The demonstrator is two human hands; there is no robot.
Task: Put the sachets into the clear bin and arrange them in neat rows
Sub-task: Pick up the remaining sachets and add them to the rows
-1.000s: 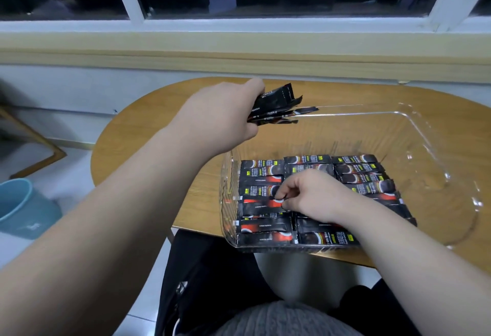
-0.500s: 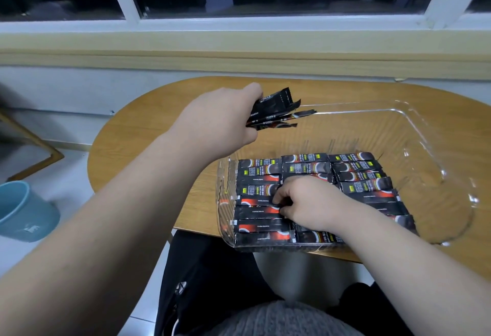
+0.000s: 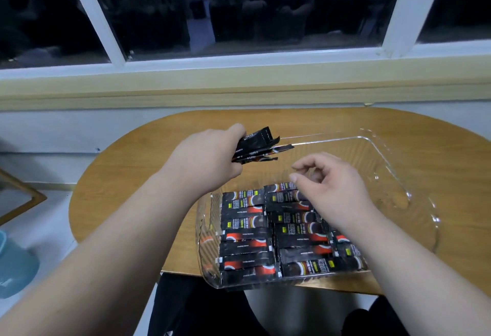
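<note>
Three sachet columns in bin (handful in left hand)

Dark night glass in the white-framed window, pale yellow sill beneath, rounded wooden table against a grey wall, blue plastic bucket on the pale floor.

A: Where does the camera sit?
B: On the person's head, facing forward and down across the table towards the window.
A: Near?
B: Very (forearms fill the bottom corners); the bin lies just below centre.
</note>
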